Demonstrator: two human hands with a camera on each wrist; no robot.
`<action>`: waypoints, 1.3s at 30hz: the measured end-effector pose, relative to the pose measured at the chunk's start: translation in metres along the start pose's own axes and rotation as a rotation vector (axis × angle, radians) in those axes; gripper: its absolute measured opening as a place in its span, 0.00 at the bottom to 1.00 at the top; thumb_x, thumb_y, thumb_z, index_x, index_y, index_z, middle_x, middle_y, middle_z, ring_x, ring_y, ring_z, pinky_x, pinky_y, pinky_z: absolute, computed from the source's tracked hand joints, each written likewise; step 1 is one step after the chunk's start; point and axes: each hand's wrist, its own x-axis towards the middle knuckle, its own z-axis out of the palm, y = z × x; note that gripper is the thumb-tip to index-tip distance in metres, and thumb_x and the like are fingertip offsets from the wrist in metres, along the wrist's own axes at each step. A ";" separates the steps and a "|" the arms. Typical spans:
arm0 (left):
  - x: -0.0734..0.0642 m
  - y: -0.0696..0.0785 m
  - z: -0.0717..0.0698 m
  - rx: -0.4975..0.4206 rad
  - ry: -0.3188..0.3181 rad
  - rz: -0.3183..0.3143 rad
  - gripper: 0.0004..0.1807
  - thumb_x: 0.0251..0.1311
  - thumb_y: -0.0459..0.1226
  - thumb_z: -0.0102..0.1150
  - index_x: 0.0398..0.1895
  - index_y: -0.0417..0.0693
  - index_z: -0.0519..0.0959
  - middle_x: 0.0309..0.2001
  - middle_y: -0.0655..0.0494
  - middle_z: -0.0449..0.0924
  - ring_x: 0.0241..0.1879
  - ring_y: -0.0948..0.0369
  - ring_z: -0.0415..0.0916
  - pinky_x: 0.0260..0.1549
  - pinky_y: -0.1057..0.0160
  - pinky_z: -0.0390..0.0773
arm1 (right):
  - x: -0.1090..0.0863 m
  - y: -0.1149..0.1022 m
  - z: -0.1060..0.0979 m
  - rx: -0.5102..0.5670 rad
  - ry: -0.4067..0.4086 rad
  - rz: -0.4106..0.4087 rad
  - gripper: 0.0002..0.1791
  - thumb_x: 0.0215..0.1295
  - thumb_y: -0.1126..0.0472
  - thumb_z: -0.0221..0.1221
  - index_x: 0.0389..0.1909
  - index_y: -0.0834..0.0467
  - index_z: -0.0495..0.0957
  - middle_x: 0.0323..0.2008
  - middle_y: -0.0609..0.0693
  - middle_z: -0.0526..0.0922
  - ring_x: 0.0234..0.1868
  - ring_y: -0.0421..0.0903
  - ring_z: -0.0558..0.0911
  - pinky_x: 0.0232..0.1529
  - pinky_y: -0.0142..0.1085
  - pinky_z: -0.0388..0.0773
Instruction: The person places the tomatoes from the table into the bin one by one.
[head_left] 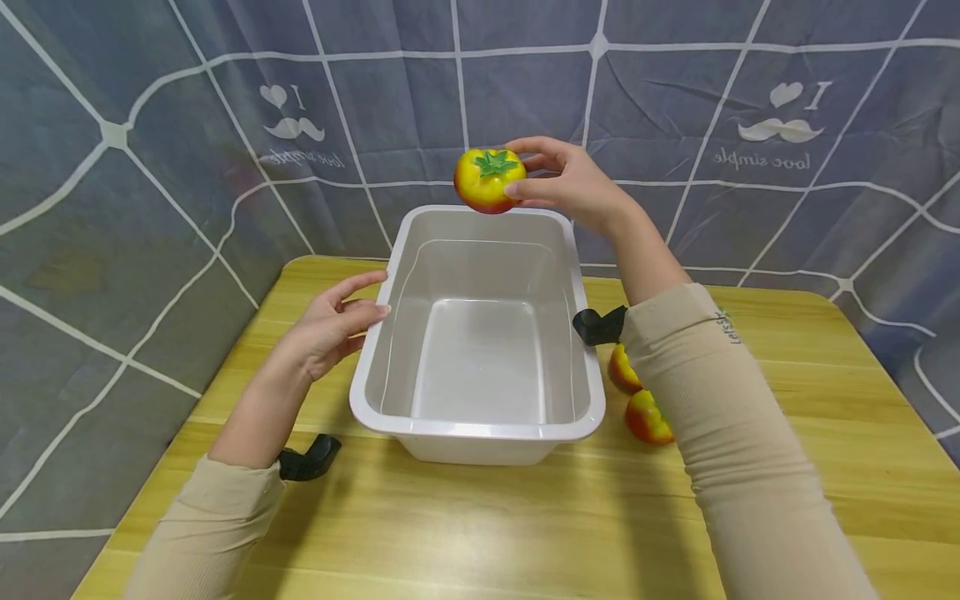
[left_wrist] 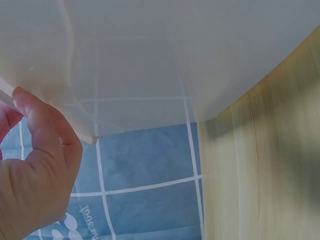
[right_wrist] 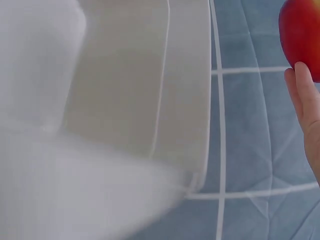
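Observation:
My right hand grips a yellow-and-red toy tomato with a green stalk, held in the air above the far rim of a white plastic tub. The right wrist view shows the tomato's red side at the top right, with a finger under it. My left hand rests with straight fingers against the tub's left rim; in the left wrist view the thumb lies on the tub wall. The tub is empty inside.
Two more toy tomatoes lie on the wooden table right of the tub, partly hidden by my right sleeve. A grey cloth with white lines hangs behind and left of the table.

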 end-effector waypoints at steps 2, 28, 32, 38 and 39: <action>-0.001 -0.001 0.000 0.002 0.001 -0.008 0.30 0.60 0.29 0.56 0.66 0.46 0.60 0.33 0.61 0.82 0.35 0.64 0.78 0.33 0.68 0.79 | 0.002 0.002 0.006 0.040 -0.010 0.010 0.28 0.57 0.66 0.62 0.60 0.56 0.69 0.53 0.56 0.70 0.50 0.51 0.75 0.51 0.36 0.76; 0.004 -0.003 0.003 -0.003 0.020 0.020 0.26 0.58 0.28 0.53 0.61 0.48 0.63 0.30 0.60 0.80 0.32 0.64 0.76 0.32 0.68 0.79 | 0.010 0.046 0.041 0.071 -0.080 0.084 0.28 0.54 0.68 0.61 0.59 0.61 0.68 0.52 0.59 0.72 0.48 0.51 0.75 0.49 0.38 0.78; 0.004 -0.003 0.003 0.013 0.026 0.013 0.27 0.59 0.28 0.53 0.62 0.48 0.62 0.30 0.60 0.79 0.32 0.64 0.75 0.33 0.68 0.79 | 0.009 0.049 0.041 0.053 -0.088 0.080 0.28 0.55 0.68 0.61 0.58 0.61 0.68 0.52 0.58 0.73 0.48 0.50 0.75 0.48 0.37 0.78; 0.003 -0.004 0.002 0.027 0.028 0.018 0.26 0.59 0.29 0.53 0.61 0.48 0.62 0.32 0.60 0.80 0.34 0.64 0.76 0.33 0.68 0.80 | 0.005 0.051 0.039 -0.026 -0.117 0.078 0.32 0.55 0.68 0.62 0.63 0.61 0.66 0.60 0.58 0.67 0.55 0.53 0.73 0.55 0.41 0.73; 0.003 -0.004 0.002 0.024 0.026 0.021 0.26 0.59 0.29 0.53 0.61 0.48 0.62 0.32 0.60 0.80 0.34 0.64 0.76 0.33 0.68 0.80 | 0.004 0.050 0.038 -0.033 -0.116 0.080 0.33 0.55 0.68 0.62 0.64 0.60 0.65 0.61 0.58 0.66 0.57 0.53 0.72 0.56 0.41 0.71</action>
